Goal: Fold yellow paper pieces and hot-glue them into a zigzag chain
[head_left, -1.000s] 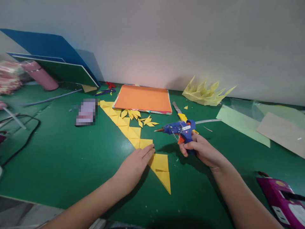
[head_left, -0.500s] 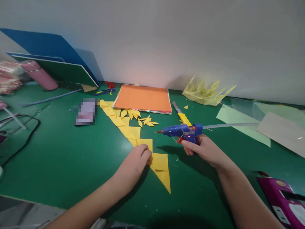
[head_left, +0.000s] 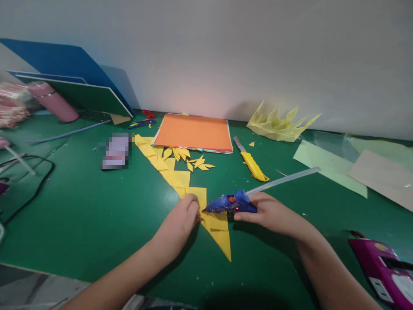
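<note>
A strip of folded yellow paper [head_left: 166, 172] with stepped corners runs diagonally across the green table. My left hand [head_left: 180, 217] is closed on the strip's left edge, towards its near end; the fingertips are partly hidden. In my right hand [head_left: 266, 211] is a blue glue gun [head_left: 226, 203], its small red light lit and a clear glue stick [head_left: 287, 178] poking out of the back. The gun's nozzle is at the yellow paper, right beside my left fingers. Whether it touches the paper I cannot tell.
Behind the strip lie small yellow paper leaves [head_left: 200, 163] and a stack of orange paper [head_left: 196, 131]. A yellow utility knife [head_left: 253, 165] has its blade out. A yellow paper crown [head_left: 280, 125] stands at the wall. A blurred phone [head_left: 116, 150] lies left, a purple power strip [head_left: 380, 267] right.
My right hand has brought the glue gun down and left, from above the table to the yellow paper. My left hand has barely moved. The utility knife's handle is now uncovered.
</note>
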`<state>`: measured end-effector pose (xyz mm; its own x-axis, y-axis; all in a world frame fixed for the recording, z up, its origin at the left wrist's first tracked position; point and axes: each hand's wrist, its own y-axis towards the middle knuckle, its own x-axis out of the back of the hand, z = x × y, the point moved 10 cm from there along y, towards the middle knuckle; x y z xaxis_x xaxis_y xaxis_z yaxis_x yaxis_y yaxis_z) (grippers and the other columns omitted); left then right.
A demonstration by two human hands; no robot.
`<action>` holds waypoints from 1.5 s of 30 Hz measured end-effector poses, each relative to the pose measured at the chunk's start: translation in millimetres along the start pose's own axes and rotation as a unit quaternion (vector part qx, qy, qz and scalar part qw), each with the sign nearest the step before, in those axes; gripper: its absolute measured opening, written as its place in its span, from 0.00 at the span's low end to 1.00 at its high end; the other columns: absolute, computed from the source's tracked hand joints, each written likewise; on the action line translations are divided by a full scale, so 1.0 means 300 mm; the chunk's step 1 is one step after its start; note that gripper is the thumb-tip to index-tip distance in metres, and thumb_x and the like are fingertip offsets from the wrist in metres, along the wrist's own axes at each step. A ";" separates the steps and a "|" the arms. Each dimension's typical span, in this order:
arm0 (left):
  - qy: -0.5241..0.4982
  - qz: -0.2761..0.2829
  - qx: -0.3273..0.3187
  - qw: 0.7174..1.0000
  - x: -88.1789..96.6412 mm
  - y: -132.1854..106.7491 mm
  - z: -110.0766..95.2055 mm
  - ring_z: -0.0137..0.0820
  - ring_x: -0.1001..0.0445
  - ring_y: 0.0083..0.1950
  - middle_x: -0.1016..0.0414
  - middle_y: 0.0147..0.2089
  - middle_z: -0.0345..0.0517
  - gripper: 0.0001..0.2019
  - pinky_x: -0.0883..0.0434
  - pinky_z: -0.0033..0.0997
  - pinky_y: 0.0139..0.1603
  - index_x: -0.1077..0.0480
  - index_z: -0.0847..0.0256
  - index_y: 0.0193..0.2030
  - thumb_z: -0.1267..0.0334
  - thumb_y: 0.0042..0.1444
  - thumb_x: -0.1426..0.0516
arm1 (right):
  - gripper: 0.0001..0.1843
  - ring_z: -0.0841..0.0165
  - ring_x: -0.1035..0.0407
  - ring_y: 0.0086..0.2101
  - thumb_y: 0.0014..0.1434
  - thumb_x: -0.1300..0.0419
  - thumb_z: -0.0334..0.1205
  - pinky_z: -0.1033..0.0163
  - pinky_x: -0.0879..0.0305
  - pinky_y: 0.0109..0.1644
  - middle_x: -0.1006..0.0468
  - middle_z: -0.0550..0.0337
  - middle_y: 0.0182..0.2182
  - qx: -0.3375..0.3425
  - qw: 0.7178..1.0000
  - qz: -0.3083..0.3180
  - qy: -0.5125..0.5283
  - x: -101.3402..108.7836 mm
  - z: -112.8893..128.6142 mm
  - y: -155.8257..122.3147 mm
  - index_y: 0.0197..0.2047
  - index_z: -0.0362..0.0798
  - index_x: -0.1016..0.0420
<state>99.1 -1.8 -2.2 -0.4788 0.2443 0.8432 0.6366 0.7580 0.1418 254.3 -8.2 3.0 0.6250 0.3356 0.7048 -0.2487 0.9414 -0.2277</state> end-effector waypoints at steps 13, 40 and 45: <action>-0.016 -0.004 0.004 1.000 0.005 0.001 0.002 0.30 0.34 0.35 0.37 0.37 0.42 0.06 0.32 0.32 0.36 0.43 0.59 0.32 0.71 0.60 0.52 | 0.11 0.63 0.29 0.30 0.58 0.41 0.48 0.63 0.37 0.35 0.21 0.59 0.31 0.053 0.996 0.003 -0.076 -0.013 0.125 -0.024 0.35 0.50 0.24; -0.054 -0.007 -0.005 0.998 0.032 0.012 -0.016 0.29 0.35 0.35 0.38 0.38 0.42 0.06 0.31 0.31 0.37 0.42 0.60 0.34 0.73 0.59 0.50 | 0.10 0.63 0.29 0.25 0.57 0.41 0.48 0.63 0.40 0.26 0.23 0.57 0.26 -0.006 0.996 -0.048 -0.078 0.008 0.116 -0.087 0.35 0.51 0.30; -0.092 0.015 0.018 0.995 0.013 0.014 -0.001 0.29 0.34 0.35 0.37 0.36 0.42 0.09 0.31 0.31 0.37 0.41 0.60 0.30 0.71 0.62 0.52 | 0.24 0.75 0.40 0.13 0.52 0.39 0.55 0.66 0.44 0.17 0.32 0.69 0.22 -0.087 0.979 -0.050 0.176 0.070 -0.035 -0.045 0.44 0.51 0.41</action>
<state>100.2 2.2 2.0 -0.5641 0.3719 0.7372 0.6320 0.7691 0.0956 278.4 -13.5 13.9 0.8638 0.2032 0.4611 -0.0625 0.9512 -0.3022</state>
